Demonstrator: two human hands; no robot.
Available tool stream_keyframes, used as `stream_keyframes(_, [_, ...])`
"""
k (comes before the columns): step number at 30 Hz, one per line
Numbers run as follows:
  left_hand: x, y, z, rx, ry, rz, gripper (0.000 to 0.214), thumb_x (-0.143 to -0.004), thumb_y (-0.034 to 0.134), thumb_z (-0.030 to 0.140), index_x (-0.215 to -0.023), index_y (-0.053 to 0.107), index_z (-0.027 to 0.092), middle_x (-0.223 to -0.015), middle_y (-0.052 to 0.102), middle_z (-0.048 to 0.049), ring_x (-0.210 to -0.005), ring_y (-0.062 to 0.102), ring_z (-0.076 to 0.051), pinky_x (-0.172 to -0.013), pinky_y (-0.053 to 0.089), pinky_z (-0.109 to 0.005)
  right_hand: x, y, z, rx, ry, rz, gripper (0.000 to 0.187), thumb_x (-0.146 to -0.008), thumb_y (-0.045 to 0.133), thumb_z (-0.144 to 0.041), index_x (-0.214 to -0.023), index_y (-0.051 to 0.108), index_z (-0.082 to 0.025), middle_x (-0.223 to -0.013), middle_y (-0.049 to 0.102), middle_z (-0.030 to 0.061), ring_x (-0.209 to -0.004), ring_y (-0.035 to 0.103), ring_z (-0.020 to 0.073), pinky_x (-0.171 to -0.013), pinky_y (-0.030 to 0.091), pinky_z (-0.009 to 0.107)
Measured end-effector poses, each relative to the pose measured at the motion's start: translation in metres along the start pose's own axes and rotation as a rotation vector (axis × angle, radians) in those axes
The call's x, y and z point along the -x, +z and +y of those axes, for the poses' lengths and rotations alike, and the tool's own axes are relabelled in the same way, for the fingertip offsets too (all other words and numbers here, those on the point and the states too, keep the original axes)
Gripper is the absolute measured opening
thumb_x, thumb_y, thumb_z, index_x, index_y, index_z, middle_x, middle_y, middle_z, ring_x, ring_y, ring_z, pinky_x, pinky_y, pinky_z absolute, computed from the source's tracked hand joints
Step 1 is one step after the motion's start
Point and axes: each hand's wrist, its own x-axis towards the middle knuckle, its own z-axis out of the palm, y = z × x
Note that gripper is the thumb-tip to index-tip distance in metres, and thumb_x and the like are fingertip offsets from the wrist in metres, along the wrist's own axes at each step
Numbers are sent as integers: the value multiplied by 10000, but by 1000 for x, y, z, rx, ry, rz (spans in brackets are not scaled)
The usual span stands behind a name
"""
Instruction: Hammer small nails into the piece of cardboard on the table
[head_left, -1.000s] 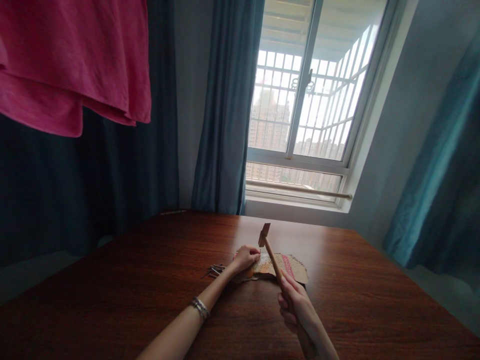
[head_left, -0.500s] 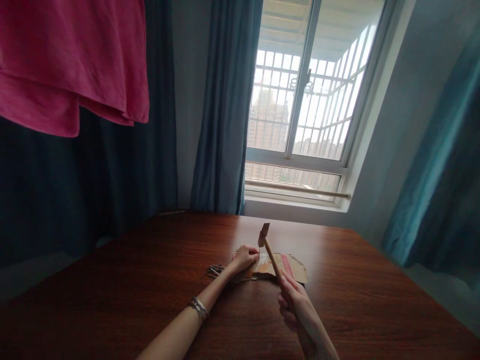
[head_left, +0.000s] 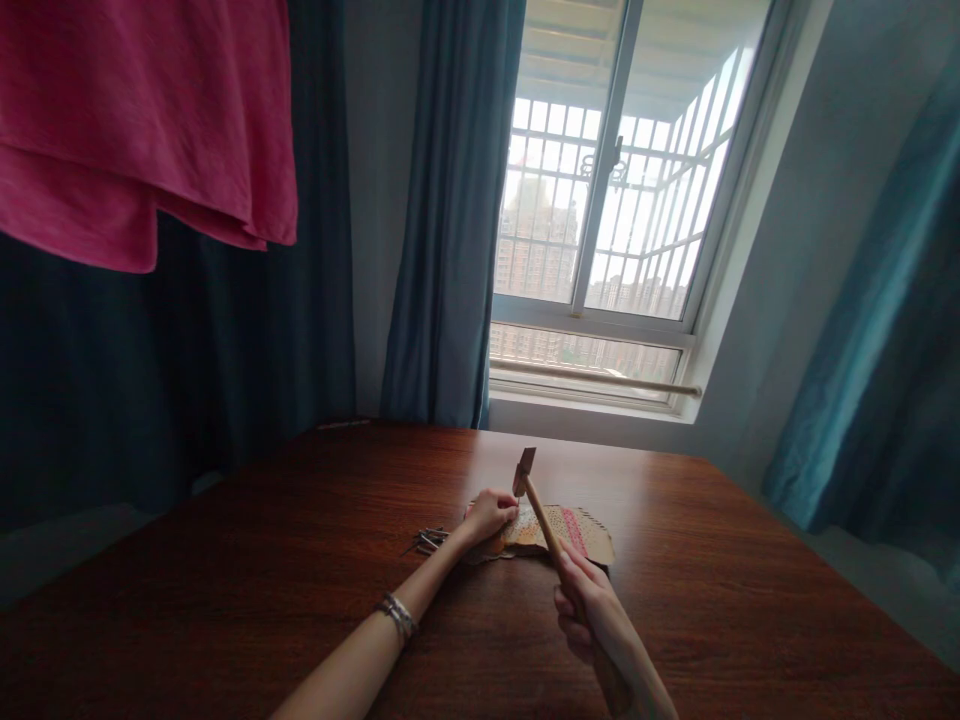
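My right hand is wrapped round the wooden handle of a hammer. The hammer's head is just above the fingertips of my left hand, which pinch a thin upright nail. Beneath the nail lies a flat piece of cardboard dotted with many small marks and rows of pink, orange and white. My left hand and forearm hide its left part. A loose heap of nails is beside my left wrist.
The brown wooden table reaches back to the wall. A barred window is behind it, with blue curtains at both sides. Pink cloth hangs at the upper left, above the table's level.
The hammer's head has shifted very slightly left and down, closer to the nail. My left hand stays in place with its pinch.
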Motion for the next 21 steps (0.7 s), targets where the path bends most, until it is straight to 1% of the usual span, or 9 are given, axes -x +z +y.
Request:
stream_keyframes(8, [-1,2,-3,-1,19,4,286,-707,504,304,-810,705,128,-741,679,-28,-675,561,-144,-587,356,-201,1,0,-1,11,1,1,822,-683,582,-569,-1359,256,-234,-478,443,-85,-247,290,23,-238,161,111])
stream_keyframes(13, [0,0,1,-62,52,-3,288,-709,485,294,-768,708,120,-705,668,-28,-665,546,-144,-588,348,-202,-2,-2,1,3,-51,32,791,-686,579,-548,-1345,279,-231,-444,395,-106,-255,271,19,-250,186,107])
stream_keyframes(17, [1,-1,4,-96,43,-14,293,-704,475,284,-783,713,133,-727,670,-28,-676,545,-152,-604,350,-208,-7,-9,3,38,-126,126,757,-694,579,-432,-1346,280,-191,-434,390,-110,-253,263,19,-252,179,105])
stream_keyframes(21, [2,-2,5,-134,45,-23,275,-690,485,265,-792,713,152,-734,666,-26,-680,543,-150,-596,341,-206,-9,-20,0,144,-195,249,734,-674,556,-313,-1347,300,-168,-419,390,-110,-260,278,31,-256,210,118])
